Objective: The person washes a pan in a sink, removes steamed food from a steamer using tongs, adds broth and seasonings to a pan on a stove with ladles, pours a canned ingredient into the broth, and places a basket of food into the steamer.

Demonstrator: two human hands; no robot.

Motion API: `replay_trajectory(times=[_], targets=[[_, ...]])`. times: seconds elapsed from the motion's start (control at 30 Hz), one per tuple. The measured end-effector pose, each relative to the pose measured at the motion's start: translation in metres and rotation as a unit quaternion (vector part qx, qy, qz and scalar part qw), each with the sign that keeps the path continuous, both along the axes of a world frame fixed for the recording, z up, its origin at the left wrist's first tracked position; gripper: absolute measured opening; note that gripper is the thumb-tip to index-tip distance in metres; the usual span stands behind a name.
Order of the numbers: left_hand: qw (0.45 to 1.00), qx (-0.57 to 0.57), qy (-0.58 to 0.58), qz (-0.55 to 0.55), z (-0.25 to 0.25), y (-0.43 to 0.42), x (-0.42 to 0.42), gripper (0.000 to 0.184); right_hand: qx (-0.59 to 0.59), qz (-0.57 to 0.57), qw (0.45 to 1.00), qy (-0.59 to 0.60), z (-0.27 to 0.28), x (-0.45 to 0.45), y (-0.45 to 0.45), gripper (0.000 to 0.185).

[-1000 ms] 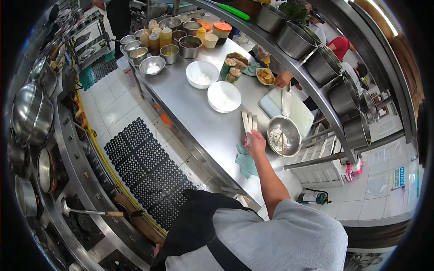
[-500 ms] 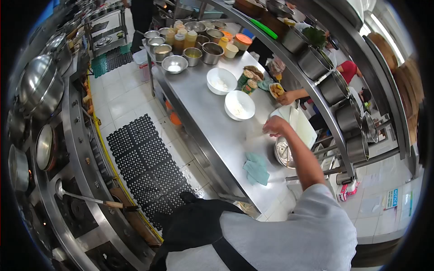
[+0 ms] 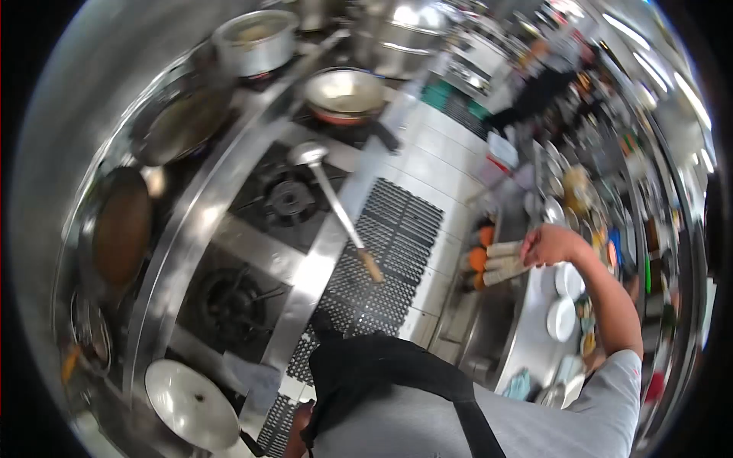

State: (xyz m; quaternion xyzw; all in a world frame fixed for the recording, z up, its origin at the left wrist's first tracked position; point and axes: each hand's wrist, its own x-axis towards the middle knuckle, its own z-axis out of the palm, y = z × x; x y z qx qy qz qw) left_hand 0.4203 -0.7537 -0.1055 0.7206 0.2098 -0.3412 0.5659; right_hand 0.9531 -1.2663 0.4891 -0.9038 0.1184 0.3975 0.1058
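Note:
My right hand (image 3: 553,245) is raised in front of the steel prep table (image 3: 527,343), its fingers curled in. Whether anything lies inside them I cannot make out. In line with its fingertips, lower down, are several pale containers with orange ends (image 3: 479,258), blurred. Two white bowls (image 3: 561,319) stand on the table below my forearm. Of my left side only a strip of bare arm (image 3: 298,431) shows at the bottom edge; the hand is out of sight. Near it are a wok (image 3: 191,404) with a black handle and a grey cloth (image 3: 253,382).
A ladle (image 3: 336,200) lies across the stove front, its wooden handle jutting over the black floor mat (image 3: 397,244). Pans, including one with a light inside (image 3: 343,91), and a pot (image 3: 256,42) sit on the stove. A person (image 3: 546,72) stands farther down the aisle.
My view has swung left from the prep table to the stove, blurring the scene. My right hand has left its place above the tabletop beside the white bowls. The wok has come into view.

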Motion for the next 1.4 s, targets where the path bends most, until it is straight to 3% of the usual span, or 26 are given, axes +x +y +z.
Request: replay_trajectory(times=[0.03, 0.07, 0.17, 0.2, 0.27, 0.33, 0.43, 0.6, 0.67, 0.73, 0.83, 0.93, 1.0, 1.03, 1.17, 1.23, 1.33, 1.37, 1.4], targets=[[0.999, 0.01, -0.052, -0.009, 0.003, -0.006, -0.005, 0.04, 0.044, 0.027, 0.999, -0.019, 0.002, 0.034, 0.029, 0.017], [0.956, -0.213, 0.011, 0.2, 0.003, -0.008, -0.017, 0.044, 0.047, 0.045, 0.997, -0.047, 0.016, 0.063, 0.075, 0.016], [0.976, -0.136, -0.02, 0.17, 0.009, -0.026, -0.022, 0.052, 0.13, 0.129, 0.973, -0.141, 0.035, 0.15, 0.187, 0.016], [0.946, -0.175, 0.083, 0.259, 0.007, -0.03, -0.031, 0.053, 0.181, 0.137, 0.959, -0.169, 0.036, 0.173, 0.224, 0.015], [0.806, -0.211, 0.259, 0.489, 0.013, -0.044, -0.045, 0.053, 0.26, 0.082, 0.944, -0.186, 0.034, 0.21, 0.304, 0.011], [0.792, -0.136, 0.231, 0.548, 0.044, -0.065, -0.051, 0.055, 0.328, 0.077, 0.919, -0.203, 0.022, 0.242, 0.373, 0.012], [0.765, -0.178, 0.283, 0.55, 0.07, -0.073, -0.053, 0.053, 0.431, 0.052, 0.884, -0.173, -0.014, 0.287, 0.457, 0.023], [0.693, -0.323, 0.106, 0.635, 0.044, -0.117, -0.077, 0.058, 0.466, 0.001, 0.872, -0.151, -0.078, 0.312, 0.552, 0.027], [0.711, -0.317, 0.061, 0.625, 0.049, -0.121, -0.083, 0.058, 0.441, 0.005, 0.889, -0.124, -0.1, 0.315, 0.571, 0.022], [0.637, -0.394, 0.075, 0.658, 0.044, -0.116, -0.078, 0.06, 0.461, 0.003, 0.881, -0.104, -0.121, 0.317, 0.577, 0.019], [0.785, -0.193, 0.153, 0.569, 0.072, -0.096, -0.076, 0.054, 0.427, -0.045, 0.887, -0.17, -0.129, 0.302, 0.585, 0.024], [0.802, -0.156, 0.169, 0.551, 0.119, -0.079, -0.052, 0.05, 0.402, 0.005, 0.906, -0.133, -0.133, 0.313, 0.584, 0.025], [0.799, -0.142, 0.18, 0.556, 0.141, -0.073, -0.039, 0.047, 0.424, -0.031, 0.891, -0.157, -0.152, 0.326, 0.589, 0.025], [0.855, -0.075, 0.195, 0.474, 0.172, -0.059, -0.017, 0.045, 0.435, -0.049, 0.883, -0.17, -0.155, 0.325, 0.592, 0.026], [0.73, -0.291, 0.162, 0.597, 0.129, -0.057, -0.047, 0.041, 0.461, -0.129, 0.856, -0.194, -0.139, 0.3, 0.606, 0.055], [0.725, -0.272, 0.186, 0.605, 0.106, -0.059, -0.045, 0.04, 0.495, -0.16, 0.82, -0.237, -0.138, 0.281, 0.611, 0.071], [0.736, -0.236, 0.21, 0.598, 0.091, -0.061, -0.034, 0.038, 0.436, 0.016, 0.796, -0.418, -0.19, 0.298, 0.589, 0.072], [0.738, -0.232, 0.215, 0.596, 0.09, -0.06, -0.031, 0.038, 0.453, 0.074, 0.74, -0.491, -0.218, 0.296, 0.576, 0.056], [0.739, -0.226, 0.218, 0.596, 0.087, -0.061, -0.03, 0.037, 0.501, 0.087, 0.776, -0.373, -0.222, 0.279, 0.554, 0.046]])
